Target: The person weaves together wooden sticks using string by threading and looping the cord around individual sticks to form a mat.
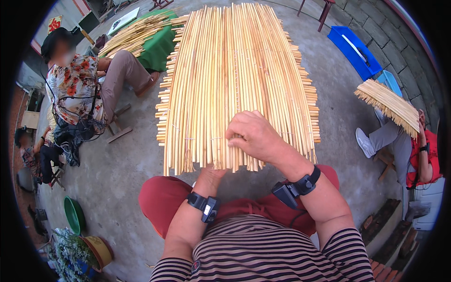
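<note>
A mat of pale straw-coloured reed stalks point(225, 70) lies before me, its stalks running away from me over a layer of crosswise stalks whose ends stick out at both sides. Thin stitches of thread cross it, with loose tufts of thread at the near edge. My right hand point(253, 135) rests on top near that edge, fingers curled and thumb and fingertips pressed together. What they pinch is too small to make out. My left hand point(213, 172) reaches under the near edge; only its wrist end shows, and the mat hides its fingers.
On the left a person in a flowered shirt point(75, 84) sits beside a green-covered table point(157, 49) with more stalks. On the right another person holds a smaller stalk mat point(390, 105). Beyond are a blue crate point(350, 51), a green basin point(74, 215) and a potted plant point(98, 251).
</note>
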`<state>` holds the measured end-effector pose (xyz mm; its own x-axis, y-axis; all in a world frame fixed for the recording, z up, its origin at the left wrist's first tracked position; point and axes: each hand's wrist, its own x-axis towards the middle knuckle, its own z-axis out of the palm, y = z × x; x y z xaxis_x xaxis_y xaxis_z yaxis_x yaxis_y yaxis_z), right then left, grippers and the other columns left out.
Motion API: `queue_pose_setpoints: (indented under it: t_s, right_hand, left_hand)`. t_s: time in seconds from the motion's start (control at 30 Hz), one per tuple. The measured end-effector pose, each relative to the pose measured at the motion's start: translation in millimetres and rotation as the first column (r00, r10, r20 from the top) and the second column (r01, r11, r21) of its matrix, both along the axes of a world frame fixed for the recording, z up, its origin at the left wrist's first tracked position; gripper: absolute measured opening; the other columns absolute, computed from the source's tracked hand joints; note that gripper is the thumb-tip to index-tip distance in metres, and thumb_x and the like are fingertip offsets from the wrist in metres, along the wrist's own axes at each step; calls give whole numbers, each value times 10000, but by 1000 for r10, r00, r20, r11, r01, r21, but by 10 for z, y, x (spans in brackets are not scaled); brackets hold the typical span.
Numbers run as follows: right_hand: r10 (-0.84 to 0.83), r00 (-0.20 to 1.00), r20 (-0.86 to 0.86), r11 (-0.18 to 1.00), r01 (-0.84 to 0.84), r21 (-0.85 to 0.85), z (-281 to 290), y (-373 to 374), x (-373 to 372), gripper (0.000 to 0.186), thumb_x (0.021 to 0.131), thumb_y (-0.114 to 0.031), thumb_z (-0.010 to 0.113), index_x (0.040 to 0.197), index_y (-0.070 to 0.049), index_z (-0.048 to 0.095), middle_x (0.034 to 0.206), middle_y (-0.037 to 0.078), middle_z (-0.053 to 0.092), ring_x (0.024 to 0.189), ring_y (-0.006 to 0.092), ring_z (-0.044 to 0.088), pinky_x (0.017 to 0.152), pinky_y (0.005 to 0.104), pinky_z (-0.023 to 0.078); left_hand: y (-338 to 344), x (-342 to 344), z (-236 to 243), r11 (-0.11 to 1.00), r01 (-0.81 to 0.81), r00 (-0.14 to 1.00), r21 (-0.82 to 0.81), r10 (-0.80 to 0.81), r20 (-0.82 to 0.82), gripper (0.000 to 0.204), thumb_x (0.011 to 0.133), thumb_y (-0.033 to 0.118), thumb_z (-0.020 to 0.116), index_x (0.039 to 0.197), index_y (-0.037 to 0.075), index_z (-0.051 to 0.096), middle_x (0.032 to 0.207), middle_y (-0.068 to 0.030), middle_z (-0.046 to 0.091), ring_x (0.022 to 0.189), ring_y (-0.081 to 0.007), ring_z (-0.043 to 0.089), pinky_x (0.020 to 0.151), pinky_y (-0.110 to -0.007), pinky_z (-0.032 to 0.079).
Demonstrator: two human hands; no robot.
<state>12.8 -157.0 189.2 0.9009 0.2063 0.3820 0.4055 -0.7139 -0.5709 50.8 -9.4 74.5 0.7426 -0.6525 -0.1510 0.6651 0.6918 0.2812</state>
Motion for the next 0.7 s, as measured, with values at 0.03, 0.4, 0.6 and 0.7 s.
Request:
queue_pose_setpoints:
  t_s: [0.03,0.4,0.6,0.7]
  right_hand:
    - [-8,1000,-21,1000,8,8,27,8,1,141,687,-120,707,779,-94,602,784,38,541,827,233,536,750,356,383]
    - [-20,996,-90,999,17,-43,115,26,12,150,692,-121,710,801,-101,608,802,34,535,831,229,529,763,352,377]
    - [-8,999,-36,1000,7,-28,80,30,-10,148,694,-130,722,806,-108,627,797,30,540,814,225,527,750,343,373]
    - [-12,1000,0,1000,12,-21,71,22,-40,144,696,-143,725,791,-102,625,776,25,541,794,221,530,732,345,370]
  left_hand:
    - [-5,13,-41,1000,-1,1000,-1,1,-7,459,981,332,437,1342,49,412,1311,-153,490,1189,-264,518,995,-412,468]
    - [-72,-62,53,999,-40,999,-24,40,4,472,989,344,413,1359,51,384,1336,-158,457,1230,-271,471,1021,-417,442]
    - [-125,-112,160,998,-59,998,-24,58,-23,451,980,303,441,1349,51,387,1310,-137,478,1172,-235,513,994,-374,461]
    - [-83,-141,208,999,-26,999,28,27,-34,464,974,336,451,1338,52,407,1299,-129,491,1165,-228,519,986,-372,465]
